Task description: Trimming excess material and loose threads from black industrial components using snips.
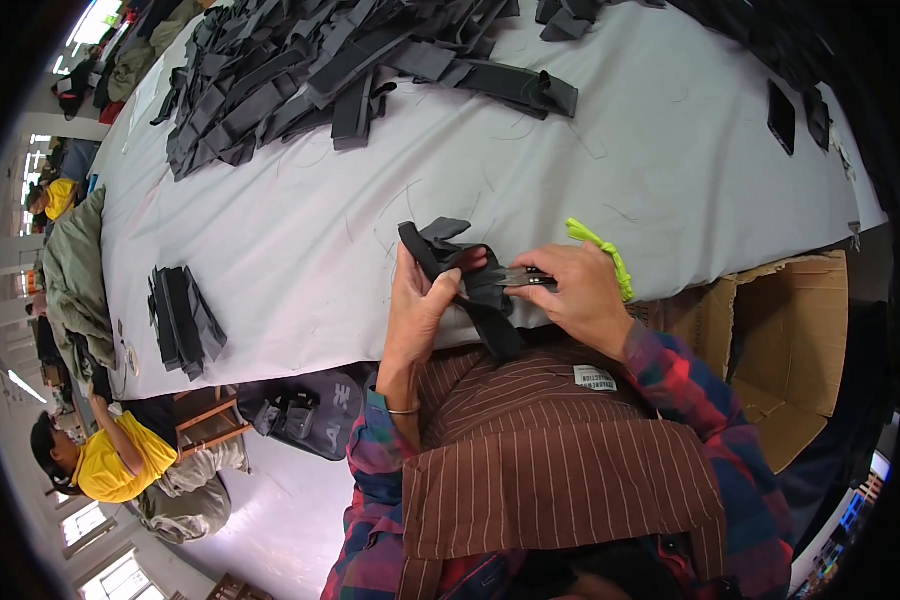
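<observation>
My left hand (420, 300) is closed on a dark grey fabric strip (492, 325), bunched and folded over the fingers at the near edge of the table. Part of the strip hangs down toward my apron. In my right hand (580, 295) is a small pair of thread snips (520, 277), the fingers wrapped around it. Its blades point left and meet the strip beside my left fingers. Whether they touch a thread cannot be made out. A bright yellow-green ribbon (600, 252) is tied by my right wrist.
A large heap of dark strips (300, 80) covers the far left of the white-covered table (300, 260). A small stack of strips (183, 322) lies at the left. A phone (781, 118) rests far right. An open cardboard box (790, 340) stands right; a person in yellow (125, 465) sits left.
</observation>
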Demonstrator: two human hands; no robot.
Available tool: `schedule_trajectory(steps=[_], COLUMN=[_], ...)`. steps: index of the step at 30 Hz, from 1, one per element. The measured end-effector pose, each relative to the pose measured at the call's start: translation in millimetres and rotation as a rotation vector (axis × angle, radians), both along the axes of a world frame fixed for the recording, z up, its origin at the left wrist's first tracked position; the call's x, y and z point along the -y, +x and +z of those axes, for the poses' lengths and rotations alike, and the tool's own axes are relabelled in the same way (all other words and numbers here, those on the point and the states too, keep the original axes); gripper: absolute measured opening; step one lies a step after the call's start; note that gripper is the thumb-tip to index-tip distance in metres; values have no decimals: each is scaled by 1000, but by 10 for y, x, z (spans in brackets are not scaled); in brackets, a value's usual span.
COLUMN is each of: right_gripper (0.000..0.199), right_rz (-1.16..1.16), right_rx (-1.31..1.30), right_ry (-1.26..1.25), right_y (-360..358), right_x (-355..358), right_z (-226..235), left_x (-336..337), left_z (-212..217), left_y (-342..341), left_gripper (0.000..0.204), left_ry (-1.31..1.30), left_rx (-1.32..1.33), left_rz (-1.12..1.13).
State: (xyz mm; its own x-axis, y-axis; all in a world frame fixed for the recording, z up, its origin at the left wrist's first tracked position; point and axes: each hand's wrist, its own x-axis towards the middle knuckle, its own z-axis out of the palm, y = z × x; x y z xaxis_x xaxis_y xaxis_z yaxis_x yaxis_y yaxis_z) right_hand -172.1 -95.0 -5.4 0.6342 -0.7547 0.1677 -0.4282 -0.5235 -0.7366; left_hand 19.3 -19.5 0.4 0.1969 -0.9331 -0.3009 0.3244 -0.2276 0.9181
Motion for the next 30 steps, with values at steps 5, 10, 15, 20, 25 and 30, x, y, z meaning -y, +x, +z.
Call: schedule_trajectory(steps=[5, 10, 15, 20, 25, 30], right_gripper=[17, 8, 23, 23, 20, 18], right_rz=[66, 452, 216, 73, 80, 92], right_rx=[-78, 314, 299, 283, 223, 83], right_ry=[27, 772, 829, 388, 87, -168], right_y=[21, -154, -199, 23, 182, 240], right_x=[5, 153, 218, 149, 156, 189], right_z=[-64, 158, 142, 196, 260, 109], left_x=[0, -93, -96, -70, -93, -140], left_z=[-34, -101, -92, 83, 126, 99], left_y=[22, 132, 134, 50, -37, -139], left_gripper=[50, 45, 45, 52, 63, 69], left_ry=[6, -19, -28, -120, -151, -144], left_rx=[-74, -221, -242, -310, -301, -357], left_rz=[53, 137, 142, 87, 28, -12])
